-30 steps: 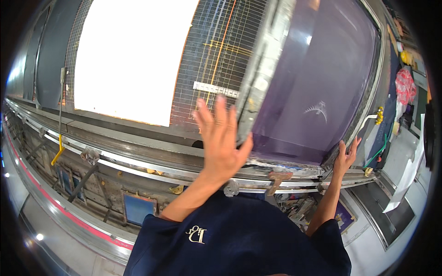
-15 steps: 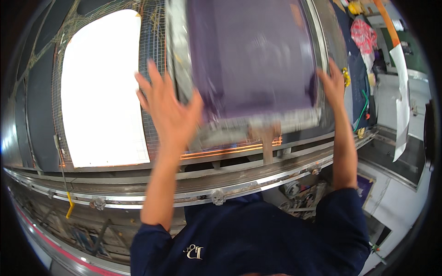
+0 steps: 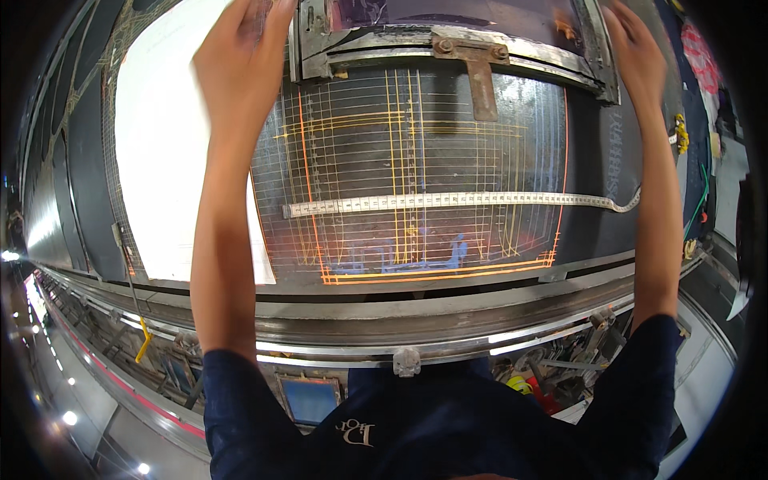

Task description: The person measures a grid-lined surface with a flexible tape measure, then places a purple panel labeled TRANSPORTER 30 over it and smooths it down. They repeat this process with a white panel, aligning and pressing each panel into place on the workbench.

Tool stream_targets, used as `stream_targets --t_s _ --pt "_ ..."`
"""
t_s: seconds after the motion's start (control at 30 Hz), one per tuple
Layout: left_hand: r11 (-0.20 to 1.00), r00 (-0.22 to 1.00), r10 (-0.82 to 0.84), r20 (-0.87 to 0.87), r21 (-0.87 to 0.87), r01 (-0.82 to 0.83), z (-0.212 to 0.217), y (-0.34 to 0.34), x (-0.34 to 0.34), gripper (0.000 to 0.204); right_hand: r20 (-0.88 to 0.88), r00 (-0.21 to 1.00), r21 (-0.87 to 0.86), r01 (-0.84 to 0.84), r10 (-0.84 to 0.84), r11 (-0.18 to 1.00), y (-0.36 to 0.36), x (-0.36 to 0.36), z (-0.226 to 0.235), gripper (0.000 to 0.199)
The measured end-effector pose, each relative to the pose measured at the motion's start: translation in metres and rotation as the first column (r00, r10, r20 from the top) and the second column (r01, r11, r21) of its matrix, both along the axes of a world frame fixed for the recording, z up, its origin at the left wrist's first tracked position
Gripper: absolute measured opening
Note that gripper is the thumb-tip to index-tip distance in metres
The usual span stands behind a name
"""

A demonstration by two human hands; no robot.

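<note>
A screen printing frame (image 3: 376, 50) with metal bars and purple mesh (image 3: 472, 14) reaches past the top edge of the view. My left hand (image 3: 244, 60) is at its left side bar, the fingers curled and partly cut off by the picture's edge. On the right side bar, my right hand (image 3: 636, 48) closes round the metal. A rusty bracket (image 3: 480, 80) is bolted to the near bar and points toward me. Below the frame lies a dark table surface (image 3: 360, 160) marked with yellow, orange and blue lines, and a white measuring tape (image 3: 448, 202) stretches across it.
A large white sheet (image 3: 160, 160) lies on the table to the left. Along the near edge runs a metal rail (image 3: 336, 350) with a clamp-like block (image 3: 406, 362). A yellow hook (image 3: 142, 344) hangs at the left, and a red plastic bag (image 3: 701, 60) is at the far right.
The screen frame has moved away from me, uncovering the marked surface and the measuring tape. Both hands have gone forward; the left, spread open before, is now at the frame's side.
</note>
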State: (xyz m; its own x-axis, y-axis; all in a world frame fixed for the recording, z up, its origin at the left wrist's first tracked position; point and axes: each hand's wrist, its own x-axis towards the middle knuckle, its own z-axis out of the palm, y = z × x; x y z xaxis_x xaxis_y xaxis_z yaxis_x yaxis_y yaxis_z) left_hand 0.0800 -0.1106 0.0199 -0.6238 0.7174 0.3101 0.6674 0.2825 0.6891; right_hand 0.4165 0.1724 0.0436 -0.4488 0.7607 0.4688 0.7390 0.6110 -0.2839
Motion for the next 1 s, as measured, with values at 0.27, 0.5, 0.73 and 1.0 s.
stream_targets --t_s 0.27,0.5,0.73,1.0 --pt "0.873 0.974 -0.168 -0.152 -0.481 0.076 0.003 -0.154 0.083 0.029 0.099 0.989 -0.501 -0.045 0.109 0.864 -0.207 0.095 -0.020 0.029" --pt "0.838 0.981 0.034 0.190 -0.540 0.075 0.020 -0.146 0.092 0.019 0.254 0.947 -0.408 -0.081 0.198 0.910 -0.208 0.086 -0.012 0.034" --pt "0.839 0.826 -0.545 0.146 0.113 0.533 0.075 -0.161 0.097 0.022 0.048 0.967 -0.535 -0.185 0.248 0.824 -0.208 0.090 -0.023 0.037" --pt "0.984 0.987 -0.159 0.005 -0.075 0.159 0.082 -0.170 0.082 0.008 -0.160 0.949 -0.708 -0.303 0.273 0.638 -0.191 0.095 -0.011 0.018"
